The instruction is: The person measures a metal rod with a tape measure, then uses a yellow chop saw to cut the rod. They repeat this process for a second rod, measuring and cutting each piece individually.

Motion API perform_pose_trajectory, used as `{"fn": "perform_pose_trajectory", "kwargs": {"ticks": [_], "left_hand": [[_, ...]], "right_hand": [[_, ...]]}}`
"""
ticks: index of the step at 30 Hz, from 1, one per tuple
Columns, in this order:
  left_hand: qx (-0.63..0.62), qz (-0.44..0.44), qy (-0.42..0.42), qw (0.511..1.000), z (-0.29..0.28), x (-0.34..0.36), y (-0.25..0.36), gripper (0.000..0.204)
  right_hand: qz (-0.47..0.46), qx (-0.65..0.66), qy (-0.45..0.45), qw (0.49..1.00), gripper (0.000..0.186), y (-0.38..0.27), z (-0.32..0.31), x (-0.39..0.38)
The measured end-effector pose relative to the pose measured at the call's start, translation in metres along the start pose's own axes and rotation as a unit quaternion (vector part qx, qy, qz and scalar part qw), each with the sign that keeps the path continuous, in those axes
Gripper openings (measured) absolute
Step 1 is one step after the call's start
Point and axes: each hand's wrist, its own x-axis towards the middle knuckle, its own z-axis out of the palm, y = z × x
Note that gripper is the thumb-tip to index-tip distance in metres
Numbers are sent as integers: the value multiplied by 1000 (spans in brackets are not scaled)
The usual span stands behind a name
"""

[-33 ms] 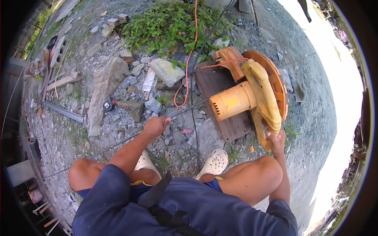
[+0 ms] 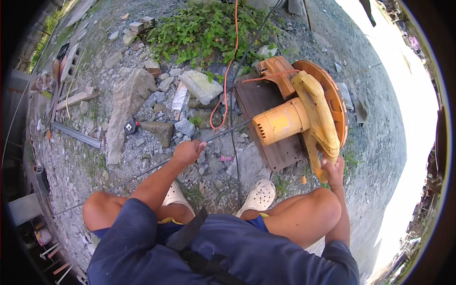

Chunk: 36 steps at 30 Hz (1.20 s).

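My left hand (image 2: 189,152) is closed around a thin dark metal rod (image 2: 153,168), which runs diagonally from the lower left to the saw. My right hand (image 2: 334,168) is closed on the yellow handle (image 2: 314,166) of an orange-yellow chop saw (image 2: 279,121) at right. The saw's dark metal base plate (image 2: 251,97) sits on the rubble, and its motor faces left. An orange cord (image 2: 236,38) loops down beside it, and a dark line crosses the ground vertically near the middle. Where the rod meets the saw is hidden.
Broken stones (image 2: 202,88), gravel and a leafy plant (image 2: 209,28) lie ahead. A tape measure (image 2: 130,127), hollow block (image 2: 71,61), wooden pieces (image 2: 78,97) and grey metal channel (image 2: 76,134) are at left. My bent legs and pale clogs (image 2: 256,192) frame the near ground.
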Motion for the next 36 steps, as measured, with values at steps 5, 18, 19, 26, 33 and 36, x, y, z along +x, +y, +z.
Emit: {"fn": "perform_pose_trajectory", "kwargs": {"ticks": [5,18,19,26,33,36], "left_hand": [[-12,6,15,1000,1,0,1,48],[-5,14,12,1000,-4,-1,3,49],[-6,14,13,1000,-3,-1,3,49],[-5,11,13,1000,-2,-1,2,49],[10,-4,-11,1000,-1,4,3,50],[5,3,-4,1000,7,8,-3,47]], "right_hand": [[3,2,-3,1000,22,-1,0,-1],[-1,-18,4,1000,24,-3,0,2],[-2,-28,3,1000,24,-4,0,2],[-2,-19,2,1000,24,-3,-1,2],[18,4,-33,999,23,-13,0,6],[26,-22,-40,999,23,-41,-1,8]]}}
